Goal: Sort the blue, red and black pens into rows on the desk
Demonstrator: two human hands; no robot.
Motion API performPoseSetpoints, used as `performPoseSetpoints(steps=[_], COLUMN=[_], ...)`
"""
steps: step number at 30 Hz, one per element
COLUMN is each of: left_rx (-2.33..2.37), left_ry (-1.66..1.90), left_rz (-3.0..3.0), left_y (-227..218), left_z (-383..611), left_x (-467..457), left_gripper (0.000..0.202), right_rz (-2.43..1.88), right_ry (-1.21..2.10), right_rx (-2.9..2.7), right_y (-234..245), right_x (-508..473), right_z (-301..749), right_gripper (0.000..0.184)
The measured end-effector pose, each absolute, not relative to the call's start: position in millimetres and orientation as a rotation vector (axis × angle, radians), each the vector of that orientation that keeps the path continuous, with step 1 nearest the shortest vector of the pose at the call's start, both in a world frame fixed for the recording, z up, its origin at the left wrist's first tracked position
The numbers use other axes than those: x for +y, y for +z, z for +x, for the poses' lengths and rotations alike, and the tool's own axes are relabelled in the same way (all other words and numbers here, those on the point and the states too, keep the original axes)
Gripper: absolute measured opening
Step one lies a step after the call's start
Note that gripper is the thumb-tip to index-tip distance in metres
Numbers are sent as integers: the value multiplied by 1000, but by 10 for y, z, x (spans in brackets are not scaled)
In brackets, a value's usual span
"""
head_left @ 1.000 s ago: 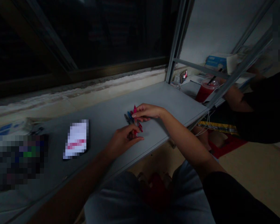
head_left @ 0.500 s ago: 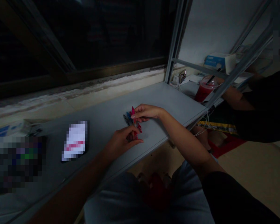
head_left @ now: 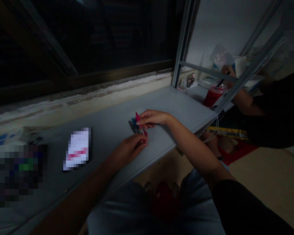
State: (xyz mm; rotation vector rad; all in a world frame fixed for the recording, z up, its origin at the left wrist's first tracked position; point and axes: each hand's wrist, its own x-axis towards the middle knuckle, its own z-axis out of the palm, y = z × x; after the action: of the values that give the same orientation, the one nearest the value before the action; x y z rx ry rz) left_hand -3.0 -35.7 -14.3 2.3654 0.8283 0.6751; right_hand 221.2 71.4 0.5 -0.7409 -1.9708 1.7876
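Grey metal shelf (head_left: 166, 107) below a dark window (head_left: 100, 36); near its middle, bunch of red and blue pens (head_left: 136, 126), partly hidden by fingers, too dim for counting; left hand (head_left: 128, 149) and right hand (head_left: 153, 118) both closed on them.

A small bunch of slim pens (head_left: 137, 126) lies tilted and slightly fanned just above the desk (head_left: 107, 143): a magenta barrel with its pointed end up, a blue one beside it, and a dark grey one on the outer side. Their lower ends, red where they show, run into the curled left hand (head_left: 128, 150), while the right hand (head_left: 153, 118) closes over the upper part. Clips and caps are too dim to make out.
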Motion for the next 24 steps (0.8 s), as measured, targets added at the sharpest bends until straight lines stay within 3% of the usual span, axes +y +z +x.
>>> performPoseSetpoints(steps=[4, 8, 24], left_rx=[811, 804, 775], left_ry=[698, 720, 762], left_rz=[2403, 2447, 2475], left_y=[-165, -128, -113], left_z=[-31, -21, -8], left_x=[-357, -369, -380], left_gripper=[25, 16, 14], right_rz=[-753, -751, -763], right_ry=[1776, 1786, 1784], right_rx=[-1967, -1977, -1991], right_y=[6, -8, -24], right_x=[711, 718, 720], right_z=[2215, 2214, 2203], right_gripper=[42, 41, 43])
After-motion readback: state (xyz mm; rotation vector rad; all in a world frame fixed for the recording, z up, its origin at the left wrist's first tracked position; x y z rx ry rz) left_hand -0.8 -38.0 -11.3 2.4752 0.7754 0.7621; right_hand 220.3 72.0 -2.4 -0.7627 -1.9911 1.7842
